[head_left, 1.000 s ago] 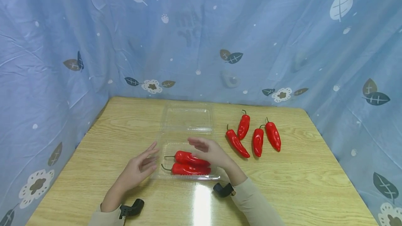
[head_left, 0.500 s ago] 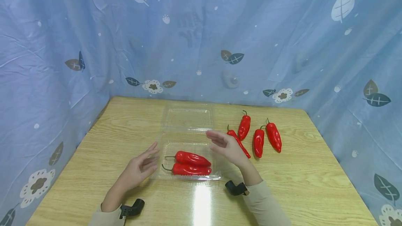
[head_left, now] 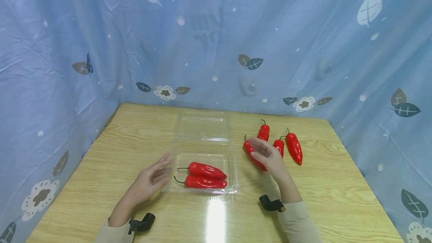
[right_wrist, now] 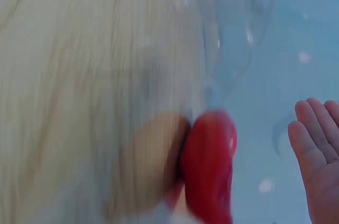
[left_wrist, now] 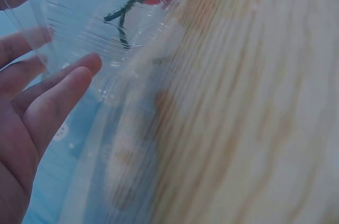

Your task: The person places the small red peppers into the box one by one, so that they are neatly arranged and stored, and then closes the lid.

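Two red peppers [head_left: 206, 182] with green stems lie side by side in the near half of a clear plastic clamshell box [head_left: 233, 160], whose lid [head_left: 202, 126] is folded back flat. My left hand [head_left: 150, 179] is at the box's left edge, fingers extended, holding nothing; in the left wrist view its fingertips [left_wrist: 91, 61] are right at the clear wall. To the right of the box, my right hand [head_left: 270, 158] hovers over a loose red pepper [head_left: 249, 148] and partly hides it. Its fingers are fairly straight with nothing between them.
More red peppers lie about the right hand: one behind it [head_left: 264, 132], one partly covered by it [head_left: 279, 145], and one farther right [head_left: 294, 148]. The wooden table [head_left: 324, 194] meets a blue patterned curtain [head_left: 216, 40] at its back and sides.
My right hand has moved right, from above the peppers in the box to above the loose peppers. The left hand has stayed in place.
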Demonstrator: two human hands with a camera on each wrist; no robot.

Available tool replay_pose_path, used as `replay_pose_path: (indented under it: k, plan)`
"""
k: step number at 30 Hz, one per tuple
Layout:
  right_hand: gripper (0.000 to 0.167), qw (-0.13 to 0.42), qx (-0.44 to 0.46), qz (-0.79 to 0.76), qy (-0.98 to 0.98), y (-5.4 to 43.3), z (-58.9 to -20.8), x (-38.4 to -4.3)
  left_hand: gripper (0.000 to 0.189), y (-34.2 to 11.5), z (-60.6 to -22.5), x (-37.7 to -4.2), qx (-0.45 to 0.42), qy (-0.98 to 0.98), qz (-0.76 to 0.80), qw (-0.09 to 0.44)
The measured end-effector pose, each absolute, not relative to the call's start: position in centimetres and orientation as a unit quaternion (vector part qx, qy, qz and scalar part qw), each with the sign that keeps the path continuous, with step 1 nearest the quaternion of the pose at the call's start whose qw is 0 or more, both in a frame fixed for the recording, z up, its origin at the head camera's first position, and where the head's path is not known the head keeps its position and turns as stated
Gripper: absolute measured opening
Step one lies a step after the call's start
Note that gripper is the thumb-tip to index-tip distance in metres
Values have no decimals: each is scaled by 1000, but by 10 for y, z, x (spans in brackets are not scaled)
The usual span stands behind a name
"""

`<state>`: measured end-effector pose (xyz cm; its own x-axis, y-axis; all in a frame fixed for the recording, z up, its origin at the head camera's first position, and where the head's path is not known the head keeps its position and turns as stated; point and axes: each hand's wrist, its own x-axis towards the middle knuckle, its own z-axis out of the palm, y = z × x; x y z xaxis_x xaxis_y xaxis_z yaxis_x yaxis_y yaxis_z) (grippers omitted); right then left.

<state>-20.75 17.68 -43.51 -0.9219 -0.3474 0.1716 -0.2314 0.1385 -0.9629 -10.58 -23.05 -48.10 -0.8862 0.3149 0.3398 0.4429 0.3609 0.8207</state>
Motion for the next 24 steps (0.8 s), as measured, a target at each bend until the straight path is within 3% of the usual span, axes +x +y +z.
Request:
replay_pose_path:
  k: [9, 24]
  plan:
    - [49, -14, -136, -619, 774, 218, -437, -211, 50, -232, -482, -106, -223, -825, -515, 58]
    - [54, -56, -83, -597, 796, 267, -437, -229, 50, -230, -480, -105, -221, -823, -521, 55]
